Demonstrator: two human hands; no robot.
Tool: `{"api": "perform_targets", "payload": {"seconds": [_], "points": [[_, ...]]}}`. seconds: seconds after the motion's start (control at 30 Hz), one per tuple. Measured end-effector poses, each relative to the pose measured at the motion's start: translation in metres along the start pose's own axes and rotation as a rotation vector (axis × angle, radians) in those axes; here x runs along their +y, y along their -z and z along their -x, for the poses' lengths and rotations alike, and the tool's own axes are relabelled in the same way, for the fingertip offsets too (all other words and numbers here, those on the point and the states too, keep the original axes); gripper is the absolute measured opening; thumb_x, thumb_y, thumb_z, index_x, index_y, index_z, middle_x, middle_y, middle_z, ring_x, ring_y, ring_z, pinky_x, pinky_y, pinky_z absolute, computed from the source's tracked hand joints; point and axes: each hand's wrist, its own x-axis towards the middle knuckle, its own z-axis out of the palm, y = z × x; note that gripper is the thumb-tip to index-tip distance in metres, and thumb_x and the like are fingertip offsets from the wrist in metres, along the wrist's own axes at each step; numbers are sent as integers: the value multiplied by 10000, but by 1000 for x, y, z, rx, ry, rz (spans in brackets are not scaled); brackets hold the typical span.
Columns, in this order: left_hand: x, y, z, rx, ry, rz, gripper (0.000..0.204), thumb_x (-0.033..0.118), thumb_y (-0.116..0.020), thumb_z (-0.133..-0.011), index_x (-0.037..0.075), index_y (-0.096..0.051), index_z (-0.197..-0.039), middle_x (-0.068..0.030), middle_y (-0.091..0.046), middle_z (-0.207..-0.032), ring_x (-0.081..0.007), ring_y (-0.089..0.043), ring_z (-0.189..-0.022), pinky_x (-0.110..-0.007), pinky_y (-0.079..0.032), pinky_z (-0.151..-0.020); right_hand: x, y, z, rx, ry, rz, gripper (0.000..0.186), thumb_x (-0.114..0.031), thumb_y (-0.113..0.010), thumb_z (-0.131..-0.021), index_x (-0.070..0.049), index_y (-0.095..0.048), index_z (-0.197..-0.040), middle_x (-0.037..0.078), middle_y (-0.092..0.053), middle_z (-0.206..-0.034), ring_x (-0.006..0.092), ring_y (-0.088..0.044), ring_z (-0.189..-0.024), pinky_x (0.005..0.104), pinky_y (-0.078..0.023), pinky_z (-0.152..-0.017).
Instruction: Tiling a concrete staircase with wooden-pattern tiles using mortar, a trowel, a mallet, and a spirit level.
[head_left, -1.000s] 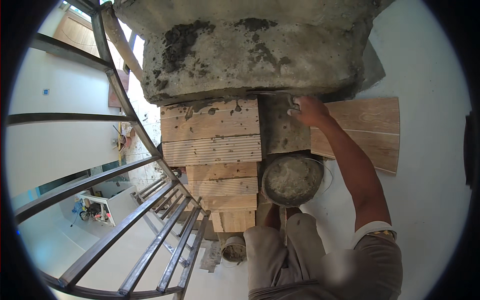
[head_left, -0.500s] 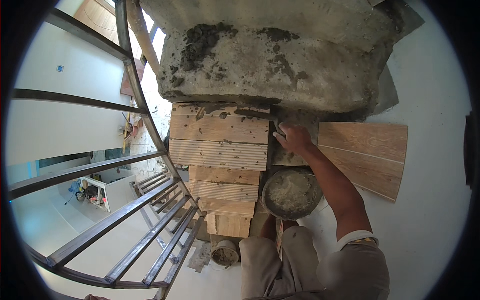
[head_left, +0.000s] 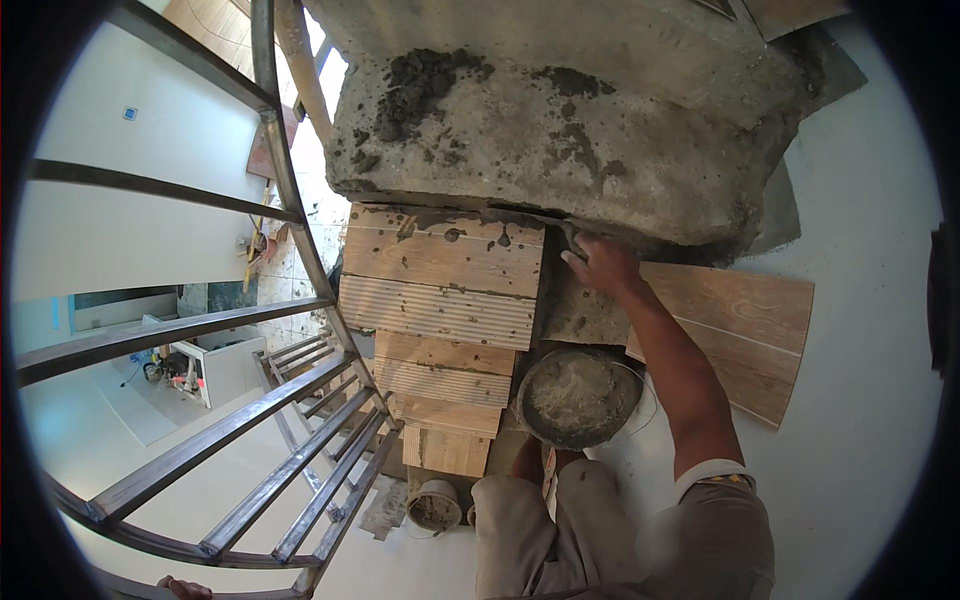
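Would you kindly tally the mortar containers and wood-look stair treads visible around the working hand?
Round mortar pan: 1
Small bucket further down: 1
Wood-look treads, top one, then, then: 3
Wood-look plank beside the right hand: 1
Total: 6

Pretty bright daylight shot overall, with the light pouring in from the upper left, where the gap behind the dark metal stair railing (head_left: 250,330) blows out almost white. The rough grey concrete step (head_left: 560,140) casts a soft shadow over the wood-look plank tiles (head_left: 440,270) below it. Heavy fisheye bend at the rim, black corners all round. The lower right, by the person's shoulder, looks smeared and soft.
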Motion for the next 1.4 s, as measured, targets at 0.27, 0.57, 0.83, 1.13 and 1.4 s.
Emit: {"api": "perform_targets", "payload": {"seconds": [0.27,0.57,0.83,1.13,1.4], "points": [[-14,-1,0,24,80,12,260,367,-644,-803,107,-626,-808,27,-604,-641,-134,-634,-535,-293,-520,-442,-45,29,17,81,100,-62,430,-433,-652,-854,-51,-671,-1051,189,-681,-935,402,-657,-850,489,-526,-734],[-4,4,3,-36,-7,-91,238,355,-614,-839,118,-627,-834,-32,-631,-734,-176,-660,-610,-307,-537,-449,-90,-41,-45,-149,62,-29,429,-411,-629,-849,-61,-668,-1094,174,-681,-1023,379,-653,-936,483,-521,-833],[7,3,6,-21,24,-10,245,356,-602,-858,115,-635,-890,-44,-647,-741,-182,-655,-605,-312,-537,-461,-76,-10,-51,-144,-5,-2,455,-415,-632,-847,-46,-671,-1110,191,-684,-970,379,-656,-919,474,-522,-814],[-10,3,5,-58,59,-105,227,361,-612,-849,138,-610,-808,-17,-622,-717,-162,-640,-608,-308,-527,-475,-98,-32,26,77,110,-181,335,-341,-673,-841,-33,-633,-966,168,-655,-954,375,-655,-846,464,-531,-707],[1,7,3,-65,88,30,226,318,-613,-875,121,-608,-764,-14,-620,-663,-148,-598,-515,-297,-513,-430,-103,-66,8,-1,123,-113,410,-364,-647,-857,-14,-654,-1070,178,-629,-1135,354,-640,-997,445,-532,-817]]}}
